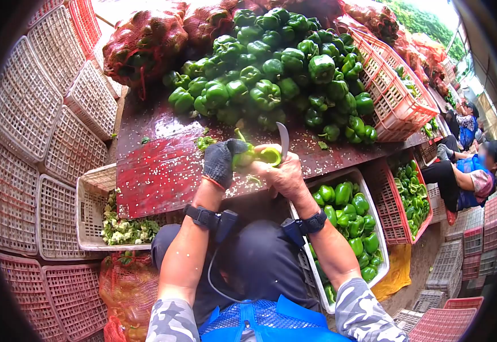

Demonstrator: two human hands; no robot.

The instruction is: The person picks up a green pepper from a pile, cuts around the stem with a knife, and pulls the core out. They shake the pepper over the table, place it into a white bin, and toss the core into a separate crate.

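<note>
My left hand (221,164), in a dark knitted glove, is closed on a pale green piece of bell pepper with its stem sticking up. Close against it, my right hand (289,176) is bare and wrapped round a small curved knife (283,138), blade pointing up. A cut bell pepper (270,155) with an open, hollow rim shows between the two hands. Fingers hide the knife's handle and part of the pepper. Beyond my hands, whole green bell peppers (265,94) lie heaped on the red tabletop (157,182), which is sprinkled with seeds.
By my right leg stands a white crate (386,263) of green peppers, beside a red crate (383,194) of more. At left, a pale crate (89,214) holds trimmings (124,225). Stacked crates (26,102) rise farther left. Another person (470,176) sits at right.
</note>
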